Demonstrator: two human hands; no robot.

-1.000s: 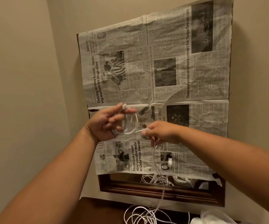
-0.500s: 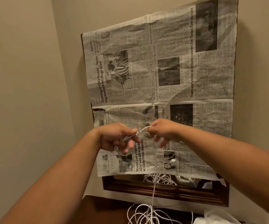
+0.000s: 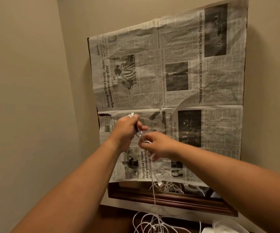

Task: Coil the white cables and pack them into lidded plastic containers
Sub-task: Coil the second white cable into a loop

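Held up in front of the wall, my left hand [image 3: 127,130] grips a flattened bundle of coiled white cable [image 3: 137,132], whose end pokes out above my thumb. My right hand [image 3: 157,145] is just below and to the right, pinching the same cable where a loop forms at my fingertips. From there the loose tail [image 3: 153,187] hangs straight down into a tangled pile of white cables [image 3: 152,222] on the dark wooden surface below. A clear plastic container [image 3: 223,227] shows partly at the bottom right edge.
A newspaper sheet [image 3: 178,81] covers a dark wood-framed mirror [image 3: 169,199] on the beige wall; its uncovered bottom strip reflects the cables. A side wall stands close on the left.
My left hand rose, turning the coil upright. My right hand dropped below it, carrying the cable round. The view shifted a little.
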